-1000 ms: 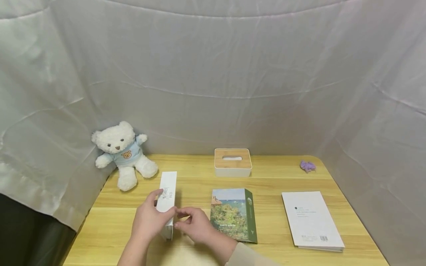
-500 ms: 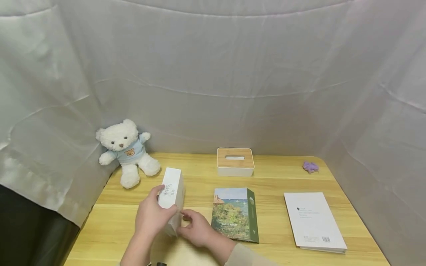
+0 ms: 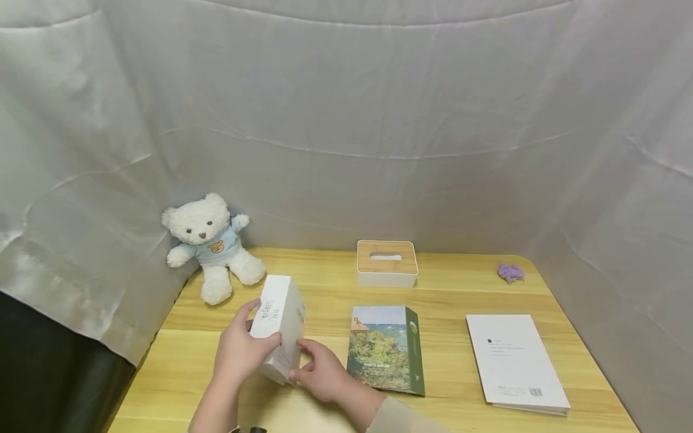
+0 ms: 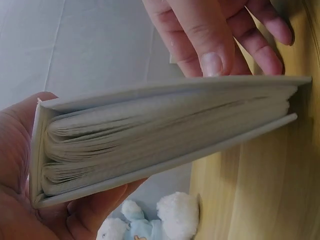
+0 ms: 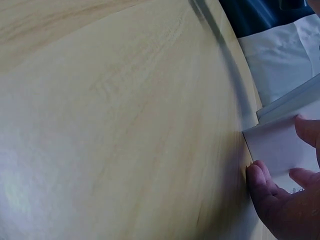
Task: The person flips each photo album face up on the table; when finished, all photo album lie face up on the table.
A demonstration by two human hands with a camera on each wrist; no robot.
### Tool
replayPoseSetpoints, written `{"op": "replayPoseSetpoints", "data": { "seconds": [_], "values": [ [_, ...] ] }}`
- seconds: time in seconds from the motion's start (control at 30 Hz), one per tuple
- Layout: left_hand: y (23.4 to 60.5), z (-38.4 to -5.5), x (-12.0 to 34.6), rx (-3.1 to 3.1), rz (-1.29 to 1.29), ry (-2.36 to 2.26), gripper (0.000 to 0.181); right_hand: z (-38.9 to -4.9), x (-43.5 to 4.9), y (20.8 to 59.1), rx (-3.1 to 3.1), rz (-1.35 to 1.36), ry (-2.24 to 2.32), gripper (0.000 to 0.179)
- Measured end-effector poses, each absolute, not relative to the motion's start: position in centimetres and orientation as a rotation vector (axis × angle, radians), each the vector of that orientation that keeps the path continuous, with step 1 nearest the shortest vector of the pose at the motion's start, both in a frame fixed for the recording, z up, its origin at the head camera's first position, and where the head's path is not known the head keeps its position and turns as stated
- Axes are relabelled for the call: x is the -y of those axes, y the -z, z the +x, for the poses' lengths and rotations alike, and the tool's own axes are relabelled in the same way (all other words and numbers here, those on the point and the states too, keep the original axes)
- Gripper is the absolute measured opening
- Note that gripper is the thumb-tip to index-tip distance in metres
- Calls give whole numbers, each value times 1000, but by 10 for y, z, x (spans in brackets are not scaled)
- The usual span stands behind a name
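A thick white hardcover book [image 3: 295, 325] stands on its edge on the table, spine upward with dark lettering. My left hand [image 3: 238, 352] grips it from above across the spine, thumb on the right side, fingers on the far left side. In the left wrist view the book's page ends [image 4: 165, 132] show between the two covers. My right hand [image 3: 323, 374] touches the right cover near its lower front corner with thumb and fingertips, the fingers loosely extended. The right wrist view catches that hand [image 5: 292, 200] against the white cover at its right edge.
A green-spined photo album [image 3: 379, 352] lies right of the hands. Farther right lies another white book [image 3: 514, 361]. A tissue box [image 3: 387, 264], a purple crumpled item [image 3: 511, 272] and a white teddy bear [image 3: 211, 246] sit along the back. Grey curtains surround the wooden table [image 3: 433, 300].
The book has turned so that its right cover now shows widely to the head camera. Both hands stay on it. The whole view has shifted slightly.
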State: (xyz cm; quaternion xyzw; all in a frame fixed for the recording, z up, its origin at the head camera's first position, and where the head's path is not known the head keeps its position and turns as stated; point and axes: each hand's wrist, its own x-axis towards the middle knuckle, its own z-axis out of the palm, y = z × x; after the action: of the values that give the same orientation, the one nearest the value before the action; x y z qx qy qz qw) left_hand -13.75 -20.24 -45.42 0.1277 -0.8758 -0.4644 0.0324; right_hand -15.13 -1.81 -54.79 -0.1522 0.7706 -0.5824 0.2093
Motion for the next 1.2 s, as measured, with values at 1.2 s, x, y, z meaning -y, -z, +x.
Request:
{"op": "replayPoseSetpoints", "data": {
  "seconds": [1.2],
  "values": [
    [471,-138,232,2705,464,1536,72,-153,22,553,-2348,-499,1467,70]
  ]
}}
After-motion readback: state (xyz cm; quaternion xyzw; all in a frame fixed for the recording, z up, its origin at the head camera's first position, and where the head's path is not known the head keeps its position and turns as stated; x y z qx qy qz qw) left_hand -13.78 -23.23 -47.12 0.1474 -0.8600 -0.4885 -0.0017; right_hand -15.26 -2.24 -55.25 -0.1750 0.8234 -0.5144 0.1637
